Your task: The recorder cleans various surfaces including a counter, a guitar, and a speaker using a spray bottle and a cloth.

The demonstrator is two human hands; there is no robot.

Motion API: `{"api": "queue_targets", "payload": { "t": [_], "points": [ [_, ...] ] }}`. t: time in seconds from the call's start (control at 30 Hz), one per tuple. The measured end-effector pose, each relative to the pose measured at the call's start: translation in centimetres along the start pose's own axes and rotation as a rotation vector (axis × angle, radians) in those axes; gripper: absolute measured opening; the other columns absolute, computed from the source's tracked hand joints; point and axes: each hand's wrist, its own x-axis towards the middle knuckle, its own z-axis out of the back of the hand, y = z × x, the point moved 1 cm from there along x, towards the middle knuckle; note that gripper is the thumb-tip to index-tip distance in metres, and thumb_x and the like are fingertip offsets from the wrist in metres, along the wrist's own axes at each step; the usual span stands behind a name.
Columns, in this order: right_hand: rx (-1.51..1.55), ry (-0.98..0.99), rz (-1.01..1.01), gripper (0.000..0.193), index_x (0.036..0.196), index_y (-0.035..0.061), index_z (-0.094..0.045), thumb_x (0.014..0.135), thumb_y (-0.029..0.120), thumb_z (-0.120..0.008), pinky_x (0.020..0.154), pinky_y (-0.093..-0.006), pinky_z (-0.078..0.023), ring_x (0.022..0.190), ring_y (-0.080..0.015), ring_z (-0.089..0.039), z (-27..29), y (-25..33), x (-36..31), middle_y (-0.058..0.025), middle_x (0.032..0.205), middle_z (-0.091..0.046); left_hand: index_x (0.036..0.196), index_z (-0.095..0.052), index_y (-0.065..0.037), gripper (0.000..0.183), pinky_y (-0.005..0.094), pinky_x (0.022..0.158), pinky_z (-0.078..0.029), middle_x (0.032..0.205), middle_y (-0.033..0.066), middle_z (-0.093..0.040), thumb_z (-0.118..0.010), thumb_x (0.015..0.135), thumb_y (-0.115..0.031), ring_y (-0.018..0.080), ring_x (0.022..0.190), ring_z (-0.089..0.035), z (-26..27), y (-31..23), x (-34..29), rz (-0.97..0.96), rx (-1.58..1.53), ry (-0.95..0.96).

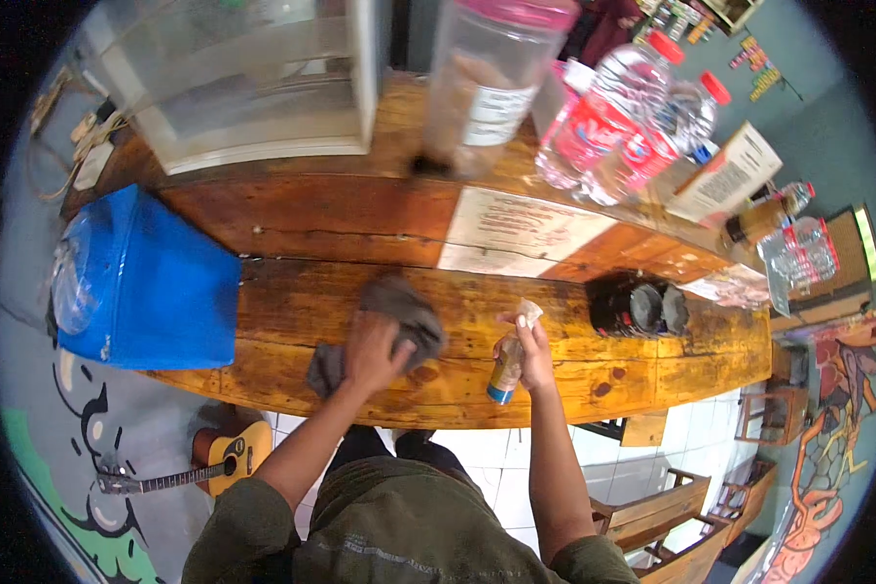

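Observation:
My left hand (372, 352) presses a dark grey cloth (407, 304) against the varnished wooden counter (565, 389), the fingers closed over it. The cloth is bunched and blurred, and one corner sticks out beside my wrist. To the right, my right hand (533, 355) is wrapped round a small clear spray bottle (505, 368) with a whitish top and a blue band at its lower end. The bottle is tilted over the counter; the fingers hide part of it.
A blue box (175, 282) stands at the counter's left end. Black round containers (642, 307) sit to the right. On the raised shelf are a glass-fronted cabinet (234, 88), a pink-lidded jar (492, 88) and red-capped water bottles (608, 122). A guitar (234, 457) leans below left; wooden benches (657, 516) stand right.

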Motion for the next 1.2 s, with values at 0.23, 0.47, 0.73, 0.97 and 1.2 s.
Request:
{"api": "queue_targets", "payload": {
  "t": [0.23,0.47,0.73,0.97,1.2],
  "points": [
    [0.073,-0.178,0.013,0.039,0.127,0.0072,-0.046,0.098,0.032,-0.052,0.057,-0.0311,-0.051,0.061,-0.0178,-0.059,6.5,0.0,-3.1,-0.0112,0.109,-0.059,0.128,-0.048,0.005,0.056,0.0543,0.113,-0.017,0.134,0.0234,-0.046,-0.041,0.096,-0.041,0.0409,0.131,-0.035,-5.0,-9.4,3.6,-0.063,0.21,-0.018],
    [0.004,-0.161,-0.033,0.033,0.116,0.0064,-0.049,0.097,0.033,-0.055,0.057,-0.0307,-0.05,0.063,-0.0173,-0.059,10.1,1.1,-3.8,-0.0101,0.105,-0.059,0.13,-0.048,0.003,0.061,0.0501,0.114,-0.019,0.134,0.0206,-0.046,-0.046,0.094,-0.047,0.0379,0.133,-0.033,-5.6,-11.1,-0.6,-0.378,-0.063,0.263],
    [0.146,-0.289,-0.023,0.038,0.118,0.0053,-0.049,0.096,0.036,-0.055,0.06,-0.0307,-0.052,0.066,-0.0169,-0.058,11.9,0.4,-7.9,-0.0103,0.104,-0.059,0.137,-0.045,-0.001,0.063,0.0481,0.116,-0.014,0.142,0.0163,-0.042,-0.042,0.096,-0.048,0.0324,0.137,-0.03,-10.0,-18.9,7.5,-0.258,0.219,0.158],
    [0.063,-0.295,0.055,0.042,0.128,0.0058,-0.046,0.097,0.033,-0.053,0.058,-0.0302,-0.05,0.067,-0.0176,-0.058,13.6,0.6,-9.1,-0.0126,0.102,-0.059,0.142,-0.041,-0.008,0.067,0.0459,0.116,-0.015,0.148,0.0133,-0.037,-0.045,0.093,-0.054,0.0305,0.14,-0.028,-11.4,-19.7,2.8,-0.596,-0.105,0.283],
    [-0.067,-0.034,-0.011,0.045,0.131,0.0081,-0.043,0.096,0.036,-0.054,0.055,-0.0297,-0.05,0.059,-0.0181,-0.058,5.8,-1.2,-3.9,-0.0111,0.1,-0.059,0.141,-0.043,-0.011,0.069,0.0488,0.116,-0.017,0.147,0.0173,-0.037,-0.045,0.092,-0.059,0.0336,0.139,-0.03,-1.1,-2.2,-3.2,-0.125,0.065,0.108]
  ]
}}
